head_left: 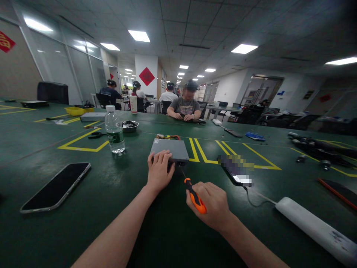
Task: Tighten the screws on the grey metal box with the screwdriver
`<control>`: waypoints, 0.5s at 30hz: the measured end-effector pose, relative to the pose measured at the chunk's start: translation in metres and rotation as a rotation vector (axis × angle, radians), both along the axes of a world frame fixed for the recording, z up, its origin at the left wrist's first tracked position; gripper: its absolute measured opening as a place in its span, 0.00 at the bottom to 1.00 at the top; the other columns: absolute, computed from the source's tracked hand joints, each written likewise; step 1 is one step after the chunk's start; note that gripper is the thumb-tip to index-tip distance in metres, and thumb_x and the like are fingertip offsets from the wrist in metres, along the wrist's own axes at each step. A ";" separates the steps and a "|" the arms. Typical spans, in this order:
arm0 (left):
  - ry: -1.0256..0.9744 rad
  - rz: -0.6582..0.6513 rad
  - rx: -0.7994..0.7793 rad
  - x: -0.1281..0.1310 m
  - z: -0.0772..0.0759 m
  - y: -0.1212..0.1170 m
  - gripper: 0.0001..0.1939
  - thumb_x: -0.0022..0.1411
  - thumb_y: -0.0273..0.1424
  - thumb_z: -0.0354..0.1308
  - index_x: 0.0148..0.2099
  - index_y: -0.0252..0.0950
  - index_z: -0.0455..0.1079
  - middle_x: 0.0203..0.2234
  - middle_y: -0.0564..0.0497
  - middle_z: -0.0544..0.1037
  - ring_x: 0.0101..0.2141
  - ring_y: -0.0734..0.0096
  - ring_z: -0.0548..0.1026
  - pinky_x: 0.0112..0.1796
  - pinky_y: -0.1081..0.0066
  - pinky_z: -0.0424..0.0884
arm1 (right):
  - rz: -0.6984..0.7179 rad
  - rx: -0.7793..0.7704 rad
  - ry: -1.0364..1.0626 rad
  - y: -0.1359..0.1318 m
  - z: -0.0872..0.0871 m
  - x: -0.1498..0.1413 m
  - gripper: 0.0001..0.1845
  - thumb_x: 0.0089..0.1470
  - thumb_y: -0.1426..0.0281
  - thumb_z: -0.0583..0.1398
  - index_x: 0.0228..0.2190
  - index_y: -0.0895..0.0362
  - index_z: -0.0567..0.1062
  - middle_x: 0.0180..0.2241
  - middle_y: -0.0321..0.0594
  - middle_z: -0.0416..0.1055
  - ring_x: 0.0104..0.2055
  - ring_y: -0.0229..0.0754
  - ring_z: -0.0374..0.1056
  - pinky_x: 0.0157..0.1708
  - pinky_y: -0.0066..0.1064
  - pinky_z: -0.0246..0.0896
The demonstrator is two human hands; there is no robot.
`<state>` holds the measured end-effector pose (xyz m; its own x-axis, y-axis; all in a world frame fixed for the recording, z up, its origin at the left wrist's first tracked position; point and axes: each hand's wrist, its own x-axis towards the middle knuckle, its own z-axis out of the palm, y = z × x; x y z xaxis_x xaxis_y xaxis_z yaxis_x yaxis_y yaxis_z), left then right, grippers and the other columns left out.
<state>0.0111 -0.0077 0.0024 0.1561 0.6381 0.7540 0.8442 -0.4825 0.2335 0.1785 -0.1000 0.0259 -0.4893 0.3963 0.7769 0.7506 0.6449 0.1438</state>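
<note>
A flat grey metal box (170, 148) lies on the green table (111, 208) in front of me. My left hand (159, 169) rests on its near left corner with fingers laid flat and together, pressing it down. My right hand (210, 206) is closed around an orange-and-black screwdriver (193, 195). The screwdriver's thin shaft points at the near edge of the box, its tip at or very close to the casing. Coloured wires (168, 137) show behind the box.
A dark phone (55, 187) lies at the left and a water bottle (114, 130) stands beside the box. A second phone (237, 170) with a cable and a white power strip (315, 229) are at the right. A person sits across the table, with a metal bowl (128, 125) nearby.
</note>
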 end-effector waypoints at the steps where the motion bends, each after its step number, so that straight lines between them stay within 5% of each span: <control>1: 0.000 -0.002 0.004 0.000 0.000 0.000 0.13 0.58 0.32 0.50 0.46 0.40 0.63 0.49 0.47 0.70 0.52 0.61 0.63 0.55 0.54 0.47 | -0.004 0.004 0.030 -0.001 0.001 0.003 0.06 0.53 0.73 0.55 0.25 0.57 0.64 0.20 0.34 0.65 0.21 0.34 0.60 0.23 0.27 0.54; 15: 0.007 0.011 0.007 0.000 -0.001 0.002 0.13 0.58 0.33 0.50 0.46 0.41 0.63 0.48 0.47 0.70 0.51 0.60 0.64 0.55 0.54 0.47 | -0.096 0.000 0.061 0.002 0.004 0.014 0.06 0.52 0.71 0.55 0.24 0.57 0.65 0.20 0.34 0.64 0.20 0.33 0.58 0.22 0.26 0.52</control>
<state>0.0109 -0.0062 0.0010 0.1545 0.6342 0.7575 0.8509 -0.4751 0.2242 0.1924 -0.0978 0.0299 -0.4006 0.4388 0.8044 0.8164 0.5695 0.0959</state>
